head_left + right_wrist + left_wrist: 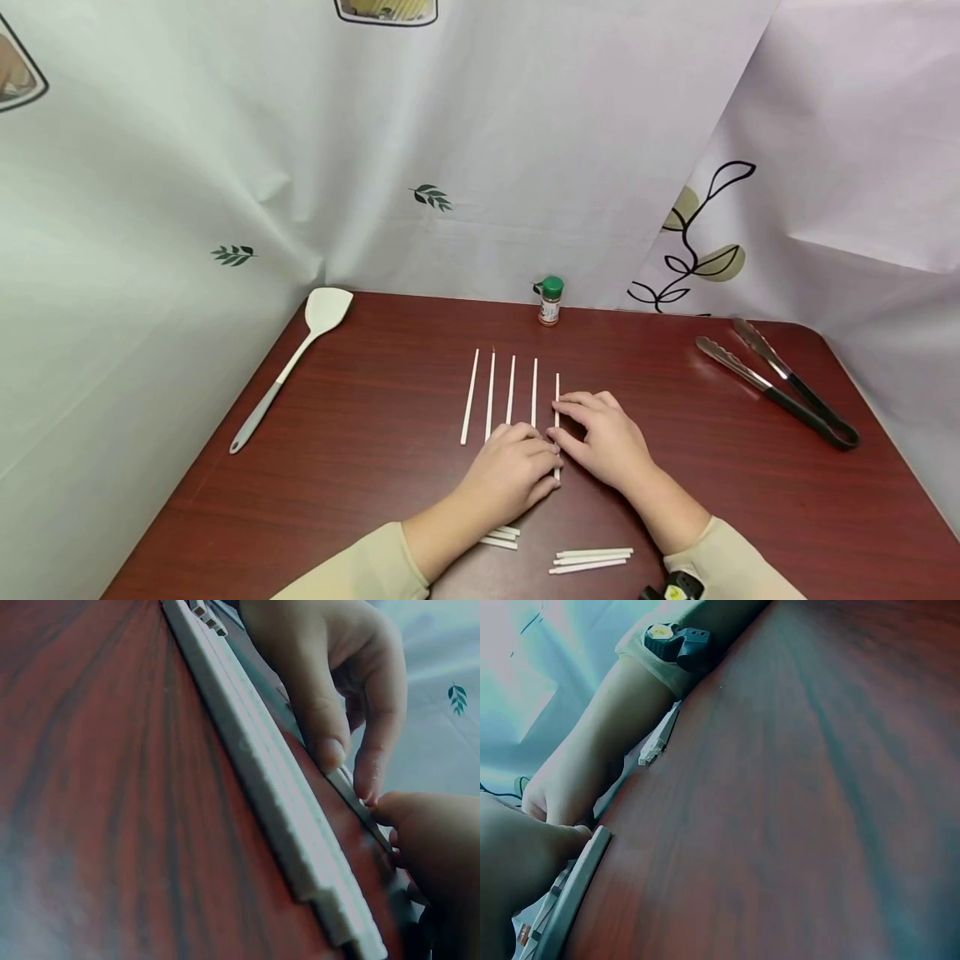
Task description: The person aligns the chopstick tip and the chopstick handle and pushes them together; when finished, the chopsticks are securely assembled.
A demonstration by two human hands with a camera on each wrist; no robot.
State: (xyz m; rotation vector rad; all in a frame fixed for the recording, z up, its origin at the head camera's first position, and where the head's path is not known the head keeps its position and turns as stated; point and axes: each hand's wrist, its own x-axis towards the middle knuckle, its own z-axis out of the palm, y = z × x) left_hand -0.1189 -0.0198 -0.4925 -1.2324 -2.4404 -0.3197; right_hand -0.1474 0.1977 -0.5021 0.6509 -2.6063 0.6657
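As left grip (513,465) and right grip (602,437) pinch end stick (557,388), uneven release may skew it. Brushing could shift adjacent stick (535,392).

jar label (549,312) illegible, lower-left sticks (500,544) partly hidden

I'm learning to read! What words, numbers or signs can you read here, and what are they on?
None can be read.
Label on the green-capped jar: too small to read.
Yellow patch on the black wrist device: too blurred to tell any writing.
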